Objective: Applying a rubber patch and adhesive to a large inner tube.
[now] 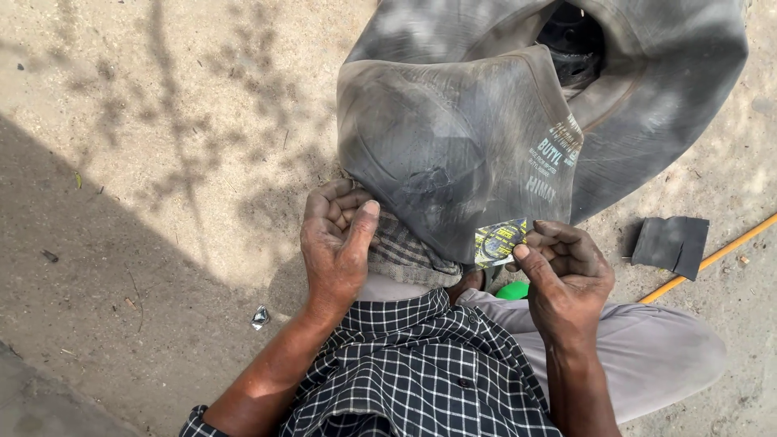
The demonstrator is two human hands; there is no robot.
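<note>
A small round patch (pixel 499 241) sits pinched in the fingers of the right hand (pixel 566 271), at the near edge of the big grey inner tube (pixel 453 137) draped over the knee. The left hand (pixel 336 243), just to its left, is curled shut against the tube, holding nothing I can make out. The right hand is the nearer one.

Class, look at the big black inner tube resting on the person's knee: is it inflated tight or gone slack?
Slack. The inner tube sags in soft folds and creases, draped over the knee rather than holding a round shape.

Outdoor roadside tyre-repair spot, bare sandy ground (pixel 162 121), large rubber inner tube (pixel 486 121), rubber scrap (pixel 670 244)
</note>
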